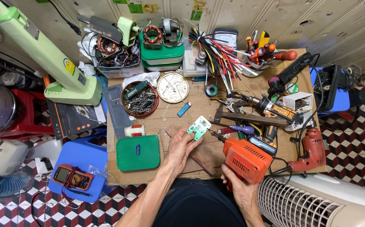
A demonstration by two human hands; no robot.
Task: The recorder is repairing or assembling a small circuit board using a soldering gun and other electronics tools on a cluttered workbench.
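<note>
Right hand (238, 185) closed round the grip of an orange soldering gun (246, 159), tip toward a small green circuit board (199, 127). Left hand (181, 148) pinches that board above the cardboard-covered bench (174, 172). Beyond: blue lighter (183, 109), bowl of screws (140, 99).

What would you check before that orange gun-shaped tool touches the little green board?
1. Circuit board held firmly: ok, the left hand pinches its lower edge and holds it above the cardboard bench top.
2. Orange tool gripped: ok, the right hand holds its handle.
3. Tip aimed at the board: ok, the tip sits right beside its edge.
4. Tip actually touching: cannot tell.
5. Cord free: cannot tell, it runs among the tools near the red drill.
6. Room around the work: not ok, a purple-handled screwdriver and wood strip crowd close.
</note>
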